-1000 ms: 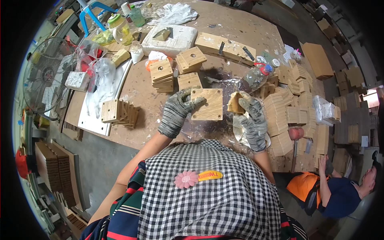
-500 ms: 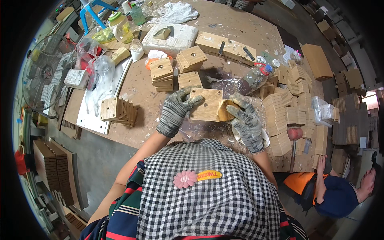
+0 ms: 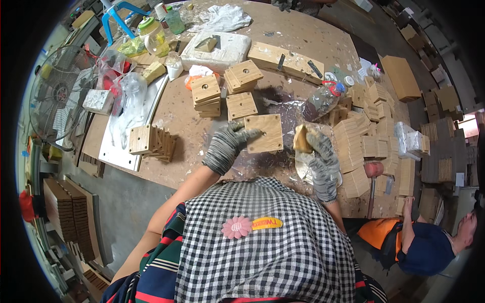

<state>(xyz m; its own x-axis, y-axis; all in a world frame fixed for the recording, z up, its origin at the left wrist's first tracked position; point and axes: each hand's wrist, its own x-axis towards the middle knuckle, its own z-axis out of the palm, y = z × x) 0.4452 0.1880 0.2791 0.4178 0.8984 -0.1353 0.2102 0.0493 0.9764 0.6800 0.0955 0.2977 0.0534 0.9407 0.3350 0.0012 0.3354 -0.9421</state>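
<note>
My left hand [image 3: 226, 147], in a grey knitted glove, grips the left edge of a square wooden block [image 3: 270, 139] with holes at its corners and middle. My right hand [image 3: 326, 159], gloved alike and smeared pale, pinches a folded tan pad [image 3: 301, 140], apart from the block on its right; cloth or sandpaper, I cannot tell. Beneath that hand lies a whitish rag [image 3: 304, 171]. Just beyond the left hand is a similar block [image 3: 241, 105], with a stack of blocks [image 3: 205, 90] and another stack [image 3: 244, 74] behind. More blocks [image 3: 143, 140] lean together at the left.
Many wooden pieces [image 3: 348, 146] cover the table's right side, near a red-headed mallet [image 3: 374, 169] and a plastic bottle [image 3: 323, 100]. A white foam block [image 3: 217, 50] and long wooden piece [image 3: 285, 61] lie farther back. A fan [image 3: 60, 93] stands left; another person [image 3: 427, 245] is at right.
My right hand has drawn the tan pad off the block's right edge, outward to the right. The block has shifted slightly right in my left hand and shows more of its face.
</note>
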